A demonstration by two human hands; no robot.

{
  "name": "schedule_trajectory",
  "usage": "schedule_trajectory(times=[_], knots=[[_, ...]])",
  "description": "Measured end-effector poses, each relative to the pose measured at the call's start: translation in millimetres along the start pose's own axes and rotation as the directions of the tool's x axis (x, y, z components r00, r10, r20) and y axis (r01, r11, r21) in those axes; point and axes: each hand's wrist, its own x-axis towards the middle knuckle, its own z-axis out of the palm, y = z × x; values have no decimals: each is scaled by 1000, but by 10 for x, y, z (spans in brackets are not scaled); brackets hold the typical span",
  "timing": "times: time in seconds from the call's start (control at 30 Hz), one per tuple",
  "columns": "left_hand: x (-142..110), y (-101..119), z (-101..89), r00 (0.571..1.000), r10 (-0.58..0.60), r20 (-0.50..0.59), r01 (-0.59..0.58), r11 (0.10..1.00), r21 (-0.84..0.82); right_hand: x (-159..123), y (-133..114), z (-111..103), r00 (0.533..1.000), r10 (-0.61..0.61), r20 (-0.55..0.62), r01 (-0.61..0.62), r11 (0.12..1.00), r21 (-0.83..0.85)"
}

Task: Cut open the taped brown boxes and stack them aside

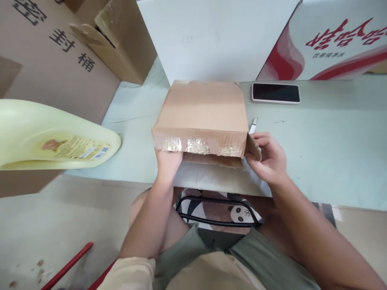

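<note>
I'm working a cardboard box [202,106] mid-frame.
My right hand [269,158] is pinching its side flap [253,147]; I can't tell my left hand [169,163]'s grip; steadying seems needed next.

Apparently a home: cloth-covered table [332,161], tiled floor [81,213] (and a panda print [222,211]).

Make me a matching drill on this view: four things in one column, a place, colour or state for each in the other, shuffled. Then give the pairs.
Column one
1. Left hand
2. Phone
3. Right hand
4. Labelled container

Column two
A. Holding the side flap
B. Pale yellow
C. Partly hidden by the cardboard box
D. Lying flat, dark side up

Pairs: 1-C, 2-D, 3-A, 4-B
</note>
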Motion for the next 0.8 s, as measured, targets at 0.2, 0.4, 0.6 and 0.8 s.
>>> schedule_trajectory(times=[0.2,0.4,0.6,0.8], knots=[[6,31,21,995,92,-29,-92,996,-4,48,-83,10,997,-73,35,74,997,-33],[107,47,17,989,144,-27,-141,987,70,46,-102,12,993,-92,78,97,994,-58],[159,30,-69,985,170,19,-170,986,-4,52,-75,-46,983,-102,152,93,993,69],[236,-19,-65,997,70,-25,-74,961,-268,89,13,-79,987,143,-67,-140,989,55]])
